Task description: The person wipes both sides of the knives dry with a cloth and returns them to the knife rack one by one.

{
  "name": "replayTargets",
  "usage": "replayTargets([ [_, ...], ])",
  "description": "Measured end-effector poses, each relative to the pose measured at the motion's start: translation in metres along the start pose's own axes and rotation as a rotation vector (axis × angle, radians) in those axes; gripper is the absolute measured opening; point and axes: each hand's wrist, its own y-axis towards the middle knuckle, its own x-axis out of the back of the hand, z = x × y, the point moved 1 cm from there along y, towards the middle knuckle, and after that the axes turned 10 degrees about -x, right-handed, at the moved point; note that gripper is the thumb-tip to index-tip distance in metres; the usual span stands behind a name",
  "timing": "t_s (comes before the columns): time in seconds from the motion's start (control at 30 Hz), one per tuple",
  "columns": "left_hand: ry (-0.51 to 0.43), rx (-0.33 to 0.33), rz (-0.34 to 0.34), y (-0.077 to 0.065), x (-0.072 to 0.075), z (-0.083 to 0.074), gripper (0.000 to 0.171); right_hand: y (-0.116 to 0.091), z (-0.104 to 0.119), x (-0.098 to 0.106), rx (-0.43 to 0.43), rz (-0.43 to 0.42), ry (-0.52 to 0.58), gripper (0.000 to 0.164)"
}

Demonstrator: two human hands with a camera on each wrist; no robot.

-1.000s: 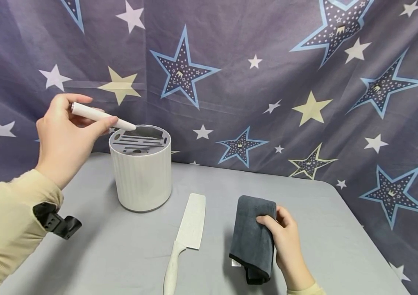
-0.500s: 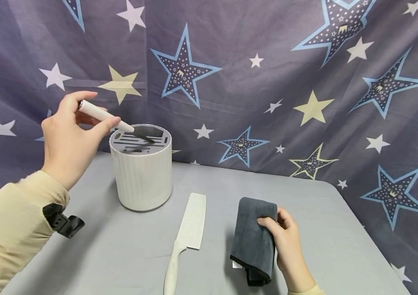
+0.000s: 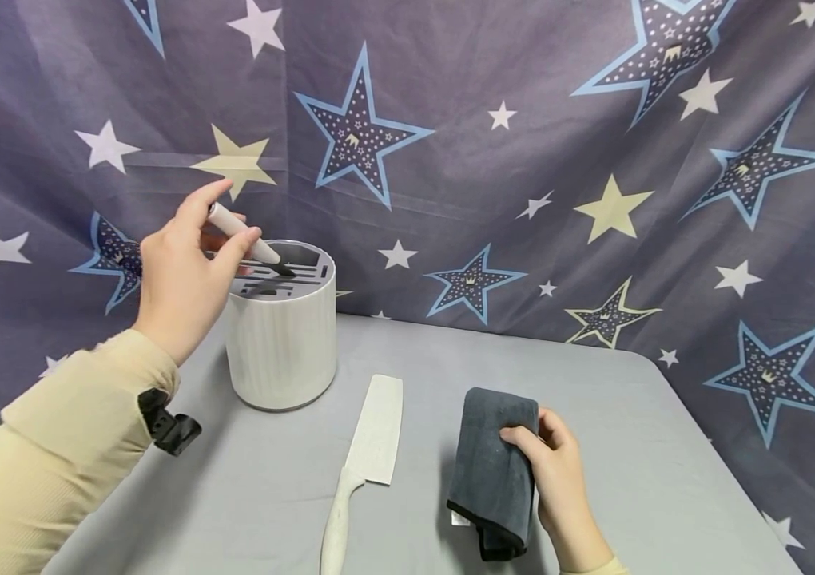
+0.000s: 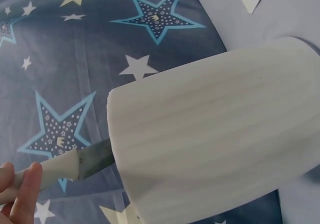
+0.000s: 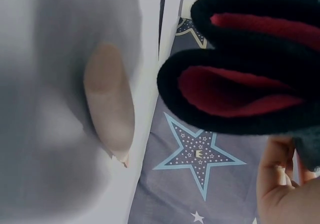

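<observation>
My left hand (image 3: 184, 279) pinches the white handle of a knife (image 3: 264, 251) between thumb and fingers, above a white ribbed knife block (image 3: 281, 347). The knife slants down to the right. In the left wrist view its dark blade (image 4: 97, 159) runs behind the rim of the block (image 4: 210, 134); the tip is hidden, so I cannot tell how deep it sits. My right hand (image 3: 562, 479) grips a folded dark grey towel (image 3: 494, 463) by its right edge. From the right wrist, the towel (image 5: 170, 92) shows black edging and red inner folds.
A white cleaver (image 3: 373, 435) lies on the grey table (image 3: 638, 463) between the block and the towel, blade pointing away and handle toward me. A star-patterned curtain (image 3: 436, 184) hangs right behind the table's back and right edges.
My left hand has moved right with the knife, over the block, and the knife now tilts more steeply, its blade at the slotted top. My right hand and the towel have barely moved.
</observation>
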Motion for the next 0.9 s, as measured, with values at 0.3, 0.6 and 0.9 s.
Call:
replayTargets([
  [0.3,0.041,-0.041,0.045,0.007,-0.019,0.000,0.043,0.000,-0.002,0.000,-0.005,-0.007,-0.001,0.021],
  [0.6,0.049,-0.089,0.093,0.006,-0.028,0.009,0.042,0.002,-0.003,0.006,-0.012,-0.013,0.012,0.026],
  [0.9,0.085,-0.027,0.195,0.001,-0.031,0.018,0.042,0.007,-0.001,0.019,-0.012,-0.036,0.024,0.019],
])
